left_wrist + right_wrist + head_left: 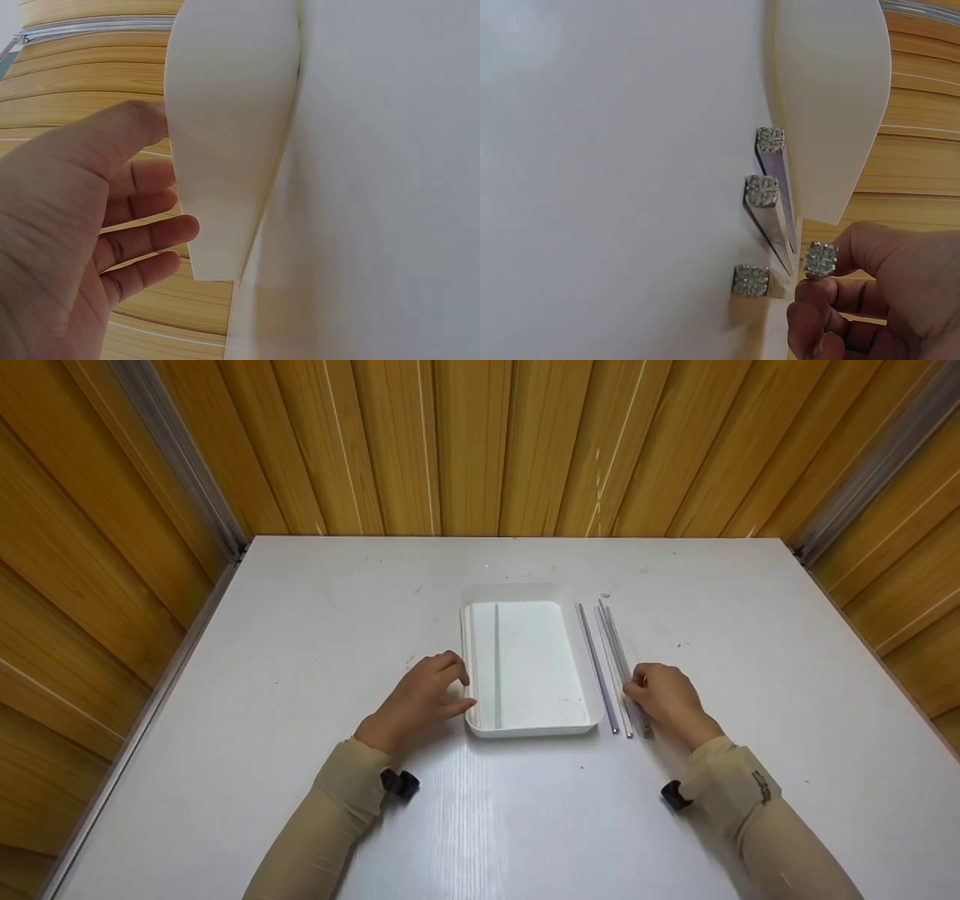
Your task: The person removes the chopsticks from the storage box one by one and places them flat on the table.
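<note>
Rod (821,259) — in pinch of right hand (911,289)

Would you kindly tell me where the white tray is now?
In the head view, the white tray sits near the middle, with the left hand at its left rim and the thin rods outside its right side.

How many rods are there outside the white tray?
4: first rod nearest the tray, second rod beside it, third rod farther out, all on the table; fourth rod pinched in the right hand.
</note>
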Demonstrator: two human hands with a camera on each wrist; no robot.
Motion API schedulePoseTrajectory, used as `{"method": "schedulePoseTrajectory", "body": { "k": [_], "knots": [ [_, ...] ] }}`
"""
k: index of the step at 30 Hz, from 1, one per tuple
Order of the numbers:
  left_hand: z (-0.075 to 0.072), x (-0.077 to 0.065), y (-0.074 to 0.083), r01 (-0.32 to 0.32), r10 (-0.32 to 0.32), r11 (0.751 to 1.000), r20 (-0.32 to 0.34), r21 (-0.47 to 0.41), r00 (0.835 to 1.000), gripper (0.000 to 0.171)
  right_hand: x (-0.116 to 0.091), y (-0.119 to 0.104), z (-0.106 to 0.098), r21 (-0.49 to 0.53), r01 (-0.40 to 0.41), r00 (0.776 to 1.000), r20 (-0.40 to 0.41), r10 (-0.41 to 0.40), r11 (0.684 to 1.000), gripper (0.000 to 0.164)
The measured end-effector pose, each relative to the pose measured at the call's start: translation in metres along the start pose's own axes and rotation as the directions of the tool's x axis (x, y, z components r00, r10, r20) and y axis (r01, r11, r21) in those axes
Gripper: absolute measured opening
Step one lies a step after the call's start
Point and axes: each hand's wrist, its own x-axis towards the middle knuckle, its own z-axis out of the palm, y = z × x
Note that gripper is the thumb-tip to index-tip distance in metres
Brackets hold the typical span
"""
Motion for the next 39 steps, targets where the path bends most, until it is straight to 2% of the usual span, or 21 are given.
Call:
{"method": "schedulePoseTrajectory", "body": {
  "k": [12, 19, 39],
  "knots": [
    [0.001, 0.000, -0.001, 0.005, -0.005, 1.000, 0.000, 0.002, 1.000, 0.024, -0.001, 0.008, -0.001, -0.018, 0.007, 1.000, -0.010, -0.007, 1.000, 0.016],
    [0.002, -0.002, 0.000, -0.015, 0.015, 0.999, -0.018, 0.037, 1.000, 0.025, -0.002, 0.013, -0.004, -0.024, -0.014, 1.000, 0.022, 0.014, 1.000, 0.016],
    [0.001, -0.001, 0.000, -0.027, 0.028, 0.999, -0.031, 0.036, 0.999, 0.025, -0.002, 0.023, -0.004, -0.033, -0.050, 0.996, 0.070, 0.052, 0.998, 0.019]
  ]
}}
